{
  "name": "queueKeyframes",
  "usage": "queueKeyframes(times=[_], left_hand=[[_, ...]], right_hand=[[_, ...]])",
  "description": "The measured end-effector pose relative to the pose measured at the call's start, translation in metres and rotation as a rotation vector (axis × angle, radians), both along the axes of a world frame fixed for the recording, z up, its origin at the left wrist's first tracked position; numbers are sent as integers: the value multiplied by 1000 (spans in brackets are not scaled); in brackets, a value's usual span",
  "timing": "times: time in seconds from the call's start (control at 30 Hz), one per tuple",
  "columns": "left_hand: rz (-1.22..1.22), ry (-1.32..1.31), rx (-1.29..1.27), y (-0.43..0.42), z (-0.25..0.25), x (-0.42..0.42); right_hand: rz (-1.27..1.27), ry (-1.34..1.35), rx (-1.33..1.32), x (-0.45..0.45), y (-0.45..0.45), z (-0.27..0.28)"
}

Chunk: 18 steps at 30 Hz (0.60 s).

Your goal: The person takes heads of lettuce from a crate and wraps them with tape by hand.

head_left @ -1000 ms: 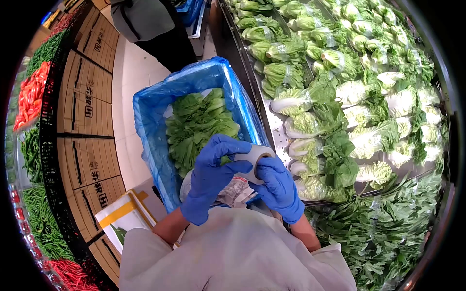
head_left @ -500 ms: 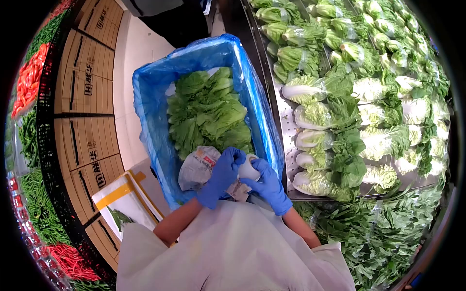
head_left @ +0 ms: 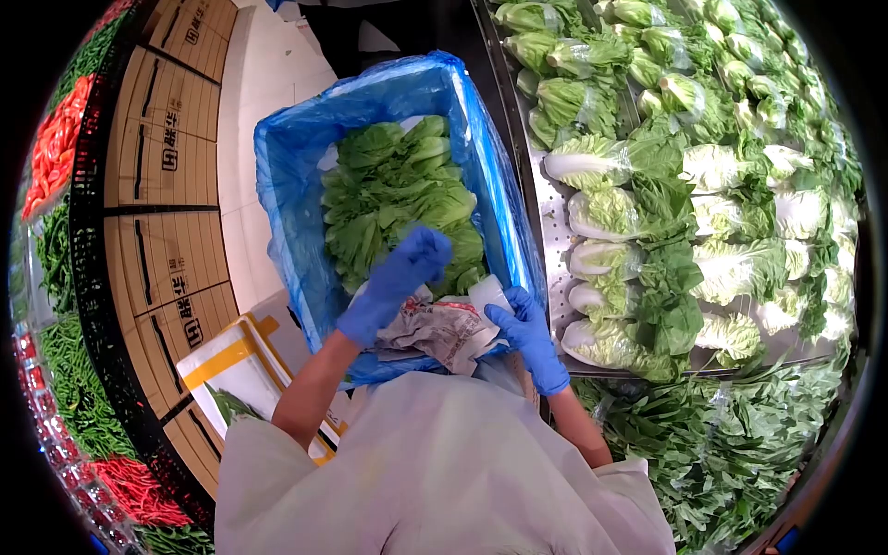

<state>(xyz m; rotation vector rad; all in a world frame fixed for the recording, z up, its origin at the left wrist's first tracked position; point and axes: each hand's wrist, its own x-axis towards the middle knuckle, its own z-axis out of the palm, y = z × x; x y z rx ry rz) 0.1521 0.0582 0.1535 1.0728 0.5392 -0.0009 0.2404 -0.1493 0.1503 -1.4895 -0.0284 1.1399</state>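
My right hand (head_left: 529, 335), in a blue glove, grips a white roll (head_left: 488, 294) that looks like tape, at the near right corner of the blue-lined crate (head_left: 277, 199). To its left, my gloved left hand (head_left: 400, 277) is raised over the crate, fingers pinched together. Whatever lies between those fingertips is too small or blurred to make out. Beneath both hands, crumpled printed paper (head_left: 444, 331) rests at the crate's near end. Leafy green lettuce (head_left: 398, 203) fills the middle of the crate.
On the right, a metal display shelf (head_left: 548, 217) carries rows of napa cabbage (head_left: 601, 215) and taped lettuce, with loose leafy greens (head_left: 703, 444) nearer me. Cardboard boxes (head_left: 166, 268) line the left, below peppers. A white foam box (head_left: 240, 365) with yellow tape stands left. A person in dark clothing (head_left: 398, 32) is ahead.
My left hand has moved left and up, away from the roll. My right hand, still holding the roll, has shifted slightly right. More of the crumpled paper shows between them.
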Motion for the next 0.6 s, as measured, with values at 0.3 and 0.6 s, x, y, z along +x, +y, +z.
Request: queueKeyframes(times=[0.3,0.6], left_hand=[[91,-18,507,-73,-28,-8],[133,-181,955,-65,-57,-13]], right_hand=[[290,-1099,50,-4,10,0],[433,-1189,-255,-17,12,4]])
